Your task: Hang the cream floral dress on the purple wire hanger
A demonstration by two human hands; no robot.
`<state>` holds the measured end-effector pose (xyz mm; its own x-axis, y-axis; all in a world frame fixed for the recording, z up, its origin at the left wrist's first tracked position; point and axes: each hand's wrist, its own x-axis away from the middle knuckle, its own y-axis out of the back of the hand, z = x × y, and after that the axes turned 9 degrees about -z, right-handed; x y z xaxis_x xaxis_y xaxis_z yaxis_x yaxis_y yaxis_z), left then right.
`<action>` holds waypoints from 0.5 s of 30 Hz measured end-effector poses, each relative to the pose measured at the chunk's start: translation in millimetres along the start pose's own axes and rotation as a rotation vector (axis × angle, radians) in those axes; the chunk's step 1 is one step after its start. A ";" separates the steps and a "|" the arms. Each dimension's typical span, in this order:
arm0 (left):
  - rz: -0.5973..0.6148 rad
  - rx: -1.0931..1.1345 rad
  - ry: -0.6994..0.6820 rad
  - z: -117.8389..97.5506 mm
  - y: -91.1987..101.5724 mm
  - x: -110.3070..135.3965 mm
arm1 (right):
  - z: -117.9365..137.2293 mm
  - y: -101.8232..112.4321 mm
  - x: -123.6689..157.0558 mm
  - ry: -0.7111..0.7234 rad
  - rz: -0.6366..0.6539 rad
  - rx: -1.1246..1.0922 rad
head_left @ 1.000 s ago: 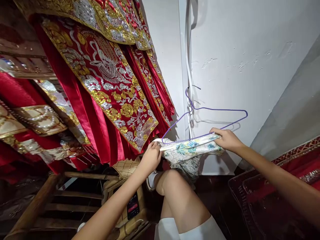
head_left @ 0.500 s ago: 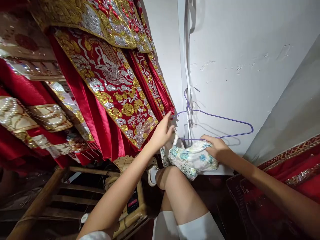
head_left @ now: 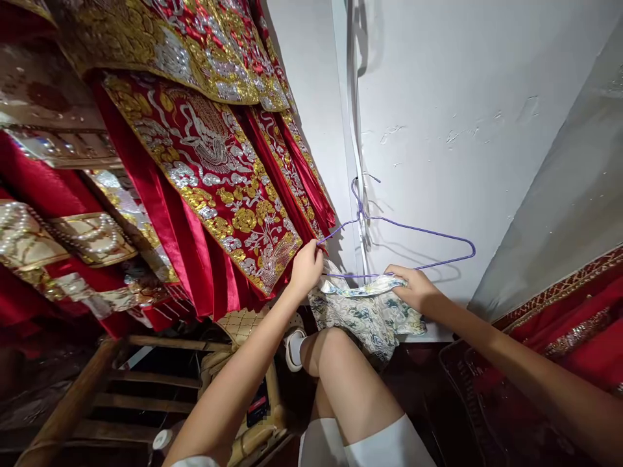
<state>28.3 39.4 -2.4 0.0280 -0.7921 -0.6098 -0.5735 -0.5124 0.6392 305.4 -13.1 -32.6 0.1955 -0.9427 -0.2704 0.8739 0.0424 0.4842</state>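
A purple clothes hanger (head_left: 421, 228) hangs by its hook from a white strip on the wall. Beneath it droops a white garment with a blue and green floral print (head_left: 360, 314), its upper edge level with the hanger's lower bar. My left hand (head_left: 306, 269) is closed around the hanger's left end, the garment's left side bunched against it; the fingertips are partly hidden. On the other side my right hand (head_left: 411, 287) pinches the garment's upper edge, just under the lower bar. The hanger's right end sticks out bare.
Red costumes with gold and silver embroidery (head_left: 243, 194) hang close on my left. A bamboo chair (head_left: 146, 405) stands below them, with a phone (head_left: 257, 407) by it. My bent knee (head_left: 335, 353) is under the garment. Red fabric (head_left: 579, 324) lies at the right.
My left hand has gone from open fingers to a closed grip at the hanger's left end, moving slightly down and left. The garment's upper edge is now stretched flatter between both hands.
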 end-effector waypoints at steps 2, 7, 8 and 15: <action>-0.050 0.025 -0.039 -10.9 -1.9 -10.3 | -0.8 -7.2 -0.9 -0.018 -0.008 0.000; -0.120 0.164 -0.058 -24.0 -4.7 -26.3 | -4.2 -18.5 -4.6 0.005 -0.046 0.009; -0.127 0.184 -0.051 -24.4 -5.8 -26.8 | -4.3 -20.0 -5.8 0.008 -0.041 0.009; -0.162 0.085 -0.144 -14.7 -13.7 -28.5 | -4.7 -12.1 10.0 0.012 -0.104 0.100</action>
<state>47.4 64.1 13.1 0.0121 -0.6429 -0.7659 -0.6378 -0.5948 0.4893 298.9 -21.5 -45.1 0.1121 -0.9363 -0.3327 0.8410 -0.0890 0.5337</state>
